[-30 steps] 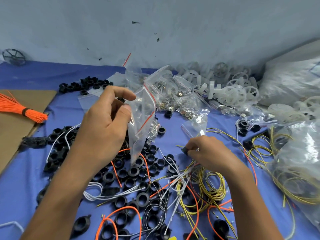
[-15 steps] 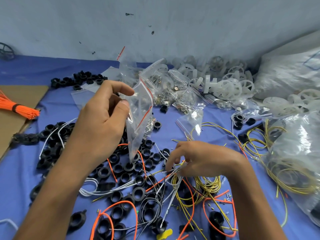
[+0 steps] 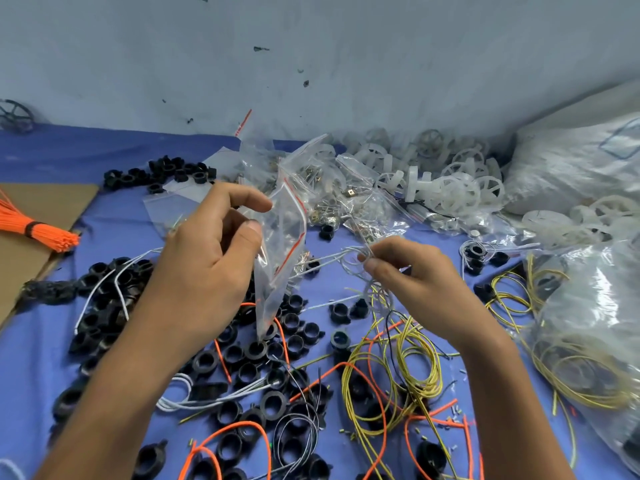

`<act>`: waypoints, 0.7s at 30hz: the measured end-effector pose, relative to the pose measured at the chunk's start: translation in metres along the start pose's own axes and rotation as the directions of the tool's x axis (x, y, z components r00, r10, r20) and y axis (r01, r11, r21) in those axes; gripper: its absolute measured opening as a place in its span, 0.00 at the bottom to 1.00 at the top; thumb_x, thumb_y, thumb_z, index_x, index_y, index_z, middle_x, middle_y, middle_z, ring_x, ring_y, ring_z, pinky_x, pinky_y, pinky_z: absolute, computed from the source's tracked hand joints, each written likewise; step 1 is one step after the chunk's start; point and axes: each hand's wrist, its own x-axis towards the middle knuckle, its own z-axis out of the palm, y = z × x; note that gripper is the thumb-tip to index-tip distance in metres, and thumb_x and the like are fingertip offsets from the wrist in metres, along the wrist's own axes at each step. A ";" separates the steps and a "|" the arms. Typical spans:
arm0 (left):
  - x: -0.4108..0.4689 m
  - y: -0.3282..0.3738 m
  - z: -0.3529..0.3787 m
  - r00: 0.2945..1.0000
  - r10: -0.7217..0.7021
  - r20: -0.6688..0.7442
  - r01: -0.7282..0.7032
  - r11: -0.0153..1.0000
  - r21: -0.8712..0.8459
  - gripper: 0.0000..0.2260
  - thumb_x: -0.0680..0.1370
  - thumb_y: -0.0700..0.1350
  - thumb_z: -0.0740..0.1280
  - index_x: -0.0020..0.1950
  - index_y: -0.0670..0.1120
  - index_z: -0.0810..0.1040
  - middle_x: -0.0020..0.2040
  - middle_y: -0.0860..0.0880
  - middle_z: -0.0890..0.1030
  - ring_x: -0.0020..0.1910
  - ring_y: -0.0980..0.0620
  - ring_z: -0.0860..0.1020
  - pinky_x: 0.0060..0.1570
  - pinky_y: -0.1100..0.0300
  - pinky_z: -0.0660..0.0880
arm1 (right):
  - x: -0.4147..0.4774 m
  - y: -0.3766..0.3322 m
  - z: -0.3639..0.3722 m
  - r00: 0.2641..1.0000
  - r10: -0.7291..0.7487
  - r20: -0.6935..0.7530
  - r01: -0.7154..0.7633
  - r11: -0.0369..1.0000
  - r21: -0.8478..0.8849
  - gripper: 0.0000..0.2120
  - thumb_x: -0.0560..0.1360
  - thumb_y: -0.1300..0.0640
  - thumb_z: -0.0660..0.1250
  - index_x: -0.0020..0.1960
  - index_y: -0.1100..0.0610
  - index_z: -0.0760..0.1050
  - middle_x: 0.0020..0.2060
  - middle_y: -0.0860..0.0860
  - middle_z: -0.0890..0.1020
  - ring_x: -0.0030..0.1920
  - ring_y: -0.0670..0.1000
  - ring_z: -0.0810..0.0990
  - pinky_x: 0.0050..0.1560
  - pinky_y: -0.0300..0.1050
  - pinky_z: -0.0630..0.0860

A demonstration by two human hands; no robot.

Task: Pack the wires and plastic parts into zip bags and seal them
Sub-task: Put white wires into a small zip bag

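While my left hand [image 3: 204, 271] pinches one clear, crinkly plastic zip bag [image 3: 282, 251] with a red strip above the round black plastic rings [image 3: 256, 349], my right hand [image 3: 412, 278] pinches one loop of thin, bendy white wire [image 3: 349, 254] just beside it.

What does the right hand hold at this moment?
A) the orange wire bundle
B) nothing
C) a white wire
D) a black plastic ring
C: the right hand pinches a looped white wire, close to the zip bag that the left hand holds.

black rings [image 3: 249, 358], wires [image 3: 391, 362] crowd the cloth [image 3: 41, 358]
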 end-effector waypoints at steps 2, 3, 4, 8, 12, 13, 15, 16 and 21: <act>0.000 0.000 0.000 1.000 -0.002 0.002 0.002 1.000 0.005 0.08 0.79 0.53 0.60 0.56 0.63 0.73 0.37 0.47 0.75 0.33 0.44 0.73 0.32 0.45 0.73 | 0.000 -0.001 0.000 1.000 0.009 -0.024 -0.007 0.998 0.060 0.03 0.79 0.57 0.68 0.49 0.50 0.78 0.37 0.43 0.80 0.40 0.52 0.77 0.43 0.53 0.74; 0.000 0.000 0.000 1.000 -0.003 0.001 0.003 1.000 0.007 0.08 0.79 0.53 0.60 0.56 0.63 0.73 0.38 0.47 0.75 0.33 0.43 0.73 0.33 0.44 0.74 | -0.001 -0.002 -0.001 0.999 0.019 -0.037 -0.016 0.996 0.087 0.03 0.78 0.57 0.68 0.48 0.49 0.77 0.38 0.43 0.81 0.40 0.51 0.78 0.44 0.53 0.75; 0.000 0.000 0.000 1.000 -0.004 0.000 0.004 1.000 0.009 0.08 0.79 0.53 0.60 0.56 0.63 0.73 0.38 0.47 0.75 0.34 0.43 0.73 0.34 0.43 0.74 | -0.001 -0.003 -0.001 0.999 0.030 -0.045 -0.025 0.995 0.101 0.03 0.79 0.57 0.67 0.48 0.49 0.77 0.39 0.45 0.82 0.40 0.50 0.78 0.44 0.52 0.75; 0.000 -0.001 0.000 1.000 -0.003 -0.003 0.003 1.000 0.013 0.08 0.79 0.53 0.60 0.57 0.63 0.74 0.38 0.46 0.75 0.34 0.42 0.73 0.34 0.41 0.75 | -0.003 -0.008 -0.002 0.998 0.066 -0.003 -0.064 0.981 0.183 0.01 0.79 0.60 0.65 0.49 0.57 0.75 0.43 0.58 0.81 0.39 0.49 0.75 0.43 0.47 0.72; -0.001 -0.002 0.000 1.000 -0.015 -0.003 0.015 1.000 0.016 0.09 0.79 0.53 0.60 0.57 0.63 0.74 0.38 0.45 0.75 0.33 0.43 0.73 0.33 0.43 0.74 | -0.002 -0.011 -0.004 0.991 0.137 0.009 -0.130 0.920 0.371 0.07 0.73 0.61 0.63 0.48 0.63 0.73 0.42 0.62 0.76 0.37 0.51 0.70 0.38 0.47 0.70; -0.001 -0.002 -0.001 1.000 -0.017 -0.002 0.017 1.000 0.016 0.09 0.79 0.53 0.60 0.57 0.63 0.74 0.38 0.45 0.75 0.32 0.44 0.72 0.32 0.43 0.74 | -0.001 -0.012 -0.004 0.989 0.146 0.006 -0.135 0.902 0.411 0.05 0.73 0.63 0.62 0.48 0.62 0.74 0.41 0.58 0.76 0.37 0.51 0.71 0.37 0.45 0.72; 0.000 -0.001 0.000 1.000 -0.019 0.002 0.019 1.000 0.017 0.09 0.79 0.53 0.60 0.57 0.63 0.74 0.38 0.46 0.75 0.32 0.44 0.72 0.31 0.44 0.74 | -0.001 -0.013 -0.005 0.987 0.162 0.013 -0.148 0.865 0.479 0.08 0.76 0.70 0.59 0.46 0.61 0.75 0.40 0.52 0.76 0.38 0.50 0.72 0.37 0.44 0.75; 0.000 -0.001 0.000 1.000 -0.019 0.003 0.019 1.000 0.017 0.09 0.79 0.53 0.60 0.57 0.63 0.74 0.38 0.46 0.75 0.32 0.44 0.72 0.31 0.44 0.74 | -0.001 -0.012 -0.006 0.986 0.164 0.027 -0.155 0.845 0.511 0.09 0.76 0.71 0.59 0.44 0.60 0.74 0.40 0.52 0.76 0.39 0.50 0.73 0.39 0.46 0.76; -0.001 0.000 0.000 1.000 -0.026 0.004 0.026 0.999 0.030 0.09 0.79 0.54 0.59 0.57 0.63 0.73 0.38 0.45 0.75 0.32 0.44 0.72 0.32 0.43 0.74 | -0.004 -0.017 -0.014 0.993 0.102 0.060 -0.117 0.811 0.572 0.05 0.73 0.58 0.65 0.40 0.57 0.75 0.39 0.55 0.74 0.41 0.53 0.76 0.48 0.48 0.80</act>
